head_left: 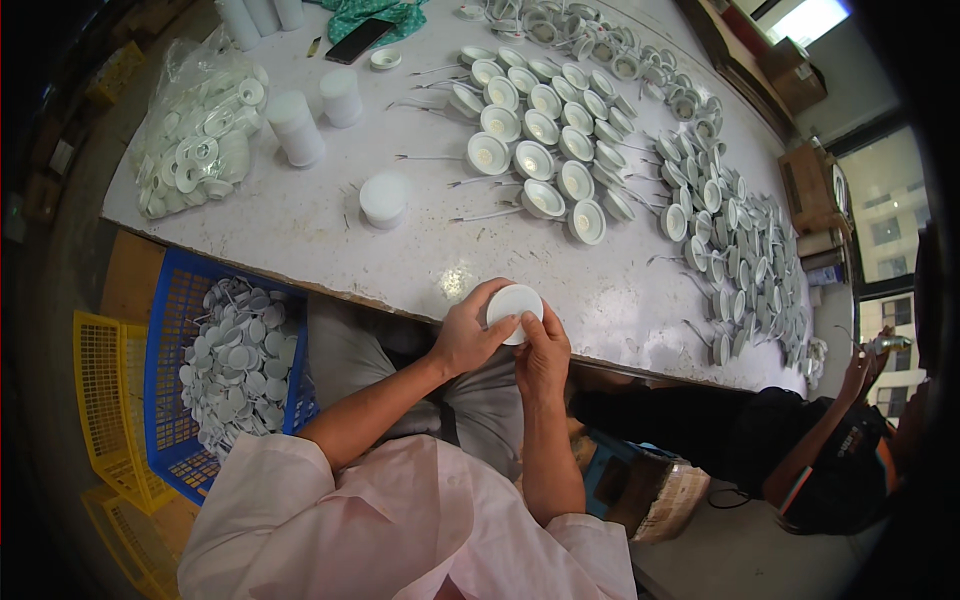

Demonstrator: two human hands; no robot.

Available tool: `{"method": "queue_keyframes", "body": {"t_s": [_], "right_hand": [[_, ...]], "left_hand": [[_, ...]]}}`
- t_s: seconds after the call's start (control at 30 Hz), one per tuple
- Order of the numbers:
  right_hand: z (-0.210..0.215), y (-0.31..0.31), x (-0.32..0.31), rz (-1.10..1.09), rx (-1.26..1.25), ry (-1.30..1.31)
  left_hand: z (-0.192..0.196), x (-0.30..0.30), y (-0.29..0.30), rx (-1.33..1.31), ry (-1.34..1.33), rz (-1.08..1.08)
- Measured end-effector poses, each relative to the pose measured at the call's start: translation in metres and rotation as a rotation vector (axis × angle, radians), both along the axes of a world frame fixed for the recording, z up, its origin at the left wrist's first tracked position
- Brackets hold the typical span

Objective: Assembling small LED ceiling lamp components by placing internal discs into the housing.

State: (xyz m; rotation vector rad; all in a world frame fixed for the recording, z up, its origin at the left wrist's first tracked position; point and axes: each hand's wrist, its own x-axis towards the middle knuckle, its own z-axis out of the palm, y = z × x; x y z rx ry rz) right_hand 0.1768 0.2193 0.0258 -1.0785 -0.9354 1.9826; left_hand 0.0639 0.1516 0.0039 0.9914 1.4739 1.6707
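Note:
Just in front of the table's near edge, both my hands hold a white round downlight (pixel 514 303), its flat disc face turned up. My left hand (pixel 466 330) wraps its left side, and my right hand (pixel 545 352) grips it from the right. Both thumbs press on the disc near its lower rim; the underside is hidden by my fingers. Beyond my hands, a short stack of white discs (pixel 384 199) stands on the table. Farther right lie rows of white cup-shaped downlights (pixel 541 198) with wire leads, open faces up.
A blue crate (pixel 166 345) of round white lights stands at my left, beside a yellow crate (pixel 97 400). On the table (pixel 330 240) are a clear bag of white rings (pixel 200 150), taller disc stacks (pixel 296 130) and a phone (pixel 359 41). A co-worker (pixel 840 450) sits at right.

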Motion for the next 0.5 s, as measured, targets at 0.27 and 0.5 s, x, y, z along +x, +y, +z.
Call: {"method": "queue_keyframes", "body": {"t_s": [0.27,0.5], "right_hand": [[0.004,-0.008,-0.011,0.029,0.045,-0.053],[-0.007,-0.011,-0.017,0.045,0.063,-0.033]], "left_hand": [[0.007,-0.002,-0.010,-0.044,-0.031,0.118],[0.017,-0.004,-0.018,-0.079,-0.013,0.156]]}}
